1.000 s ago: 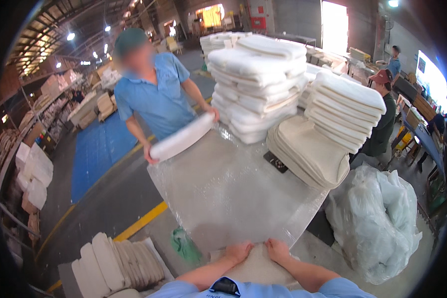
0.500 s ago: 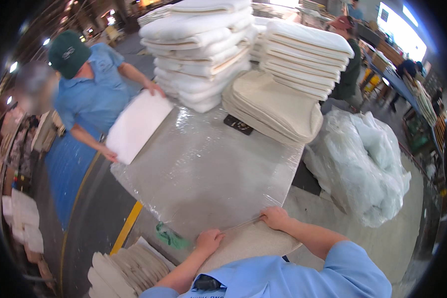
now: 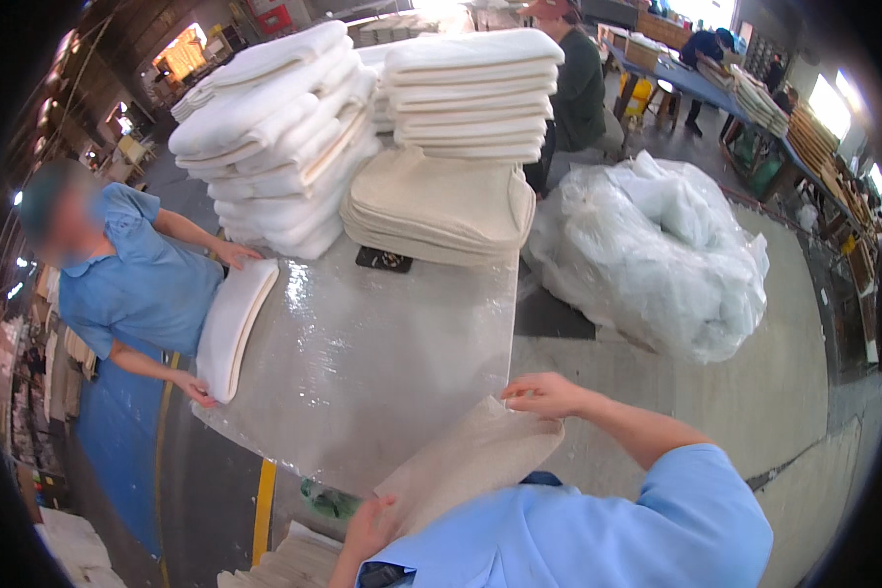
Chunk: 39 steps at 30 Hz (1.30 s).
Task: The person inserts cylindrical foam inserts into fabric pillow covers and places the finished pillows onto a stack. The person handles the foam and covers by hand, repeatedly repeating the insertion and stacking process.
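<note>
A beige fabric pad (image 3: 480, 446) lies slanted across the table's near edge, close to my body. My right hand (image 3: 544, 395) pinches its far right corner. At its left end, my left hand (image 3: 370, 524) has its fingers closed on the edge; part of that hand's grip is hidden. The plastic-covered table (image 3: 392, 338) spreads beyond the pad. Across its left side, a co-worker in a blue shirt (image 3: 137, 265) holds a folded white pad (image 3: 237, 328) by both ends, at the table's edge.
Tall stacks of folded white pads (image 3: 274, 127) and a lower stack of beige pads (image 3: 436, 206) stand at the table's far side. A dark flat object (image 3: 382, 260) lies beside them. A big bundle of clear plastic (image 3: 657, 260) sits right. More pads (image 3: 289, 561) are at lower left.
My view has shifted. The beige pad has come up over the near table edge, tilted, with my hands at its ends. The co-worker's white pad has turned to show its folded edge.
</note>
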Motion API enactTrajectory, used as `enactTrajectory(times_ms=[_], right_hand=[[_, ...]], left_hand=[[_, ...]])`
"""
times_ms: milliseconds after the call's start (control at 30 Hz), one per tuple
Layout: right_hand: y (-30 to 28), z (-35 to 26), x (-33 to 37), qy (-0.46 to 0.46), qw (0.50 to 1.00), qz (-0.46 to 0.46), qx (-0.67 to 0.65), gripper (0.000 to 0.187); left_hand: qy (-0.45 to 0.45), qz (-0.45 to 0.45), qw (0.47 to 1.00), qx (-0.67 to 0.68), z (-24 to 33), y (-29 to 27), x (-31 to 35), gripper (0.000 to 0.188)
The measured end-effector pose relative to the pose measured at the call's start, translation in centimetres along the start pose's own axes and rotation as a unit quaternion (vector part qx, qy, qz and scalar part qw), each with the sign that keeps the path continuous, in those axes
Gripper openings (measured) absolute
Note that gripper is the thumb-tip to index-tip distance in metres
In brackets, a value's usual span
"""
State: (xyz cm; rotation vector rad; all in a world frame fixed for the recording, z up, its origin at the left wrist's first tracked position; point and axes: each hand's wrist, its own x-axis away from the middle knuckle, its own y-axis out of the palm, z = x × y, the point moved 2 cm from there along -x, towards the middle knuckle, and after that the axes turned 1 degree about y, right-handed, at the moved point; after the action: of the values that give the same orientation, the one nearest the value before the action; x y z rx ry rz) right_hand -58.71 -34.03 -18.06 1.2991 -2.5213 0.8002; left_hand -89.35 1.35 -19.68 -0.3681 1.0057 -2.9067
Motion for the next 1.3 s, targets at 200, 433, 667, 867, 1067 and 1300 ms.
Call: enactTrajectory(times_ms=[200, 433, 667, 867, 1067, 1300], right_hand=[[3.4, 1.2, 8.4, -0.207, 0.973, 0.046, 0.086, 0.064], [0.3, -2.8, 4.2, -0.201, 0.973, 0.026, 0.110, 0.064], [1.3, -2.6, 3.6, -0.184, 0.961, 0.067, 0.196, 0.058], [2.1, -1.4, 4.4, -0.233, 0.951, 0.143, 0.146, 0.056], [5.6, 10.5, 5.7, 0.074, 0.825, 0.225, -0.514, 0.069], [10.3, 10.0, 5.6, 0.153, 0.674, 0.247, -0.679, 0.053]], left_hand=[[0.086, -0.053, 0.991, -0.089, -0.6, 2.8, 6.5, 0.060], [0.047, -0.049, 0.983, -0.172, 12.0, -3.1, -0.9, 0.063], [0.045, 0.057, 0.954, -0.291, 12.2, 1.2, -3.3, 0.064], [0.054, 0.112, 0.941, -0.315, 11.8, 2.4, -2.3, 0.062], [0.069, -0.006, 0.979, -0.191, 12.5, 2.7, 0.6, 0.057], [0.078, -0.169, 0.981, -0.056, 7.2, 4.8, -4.1, 0.045]])
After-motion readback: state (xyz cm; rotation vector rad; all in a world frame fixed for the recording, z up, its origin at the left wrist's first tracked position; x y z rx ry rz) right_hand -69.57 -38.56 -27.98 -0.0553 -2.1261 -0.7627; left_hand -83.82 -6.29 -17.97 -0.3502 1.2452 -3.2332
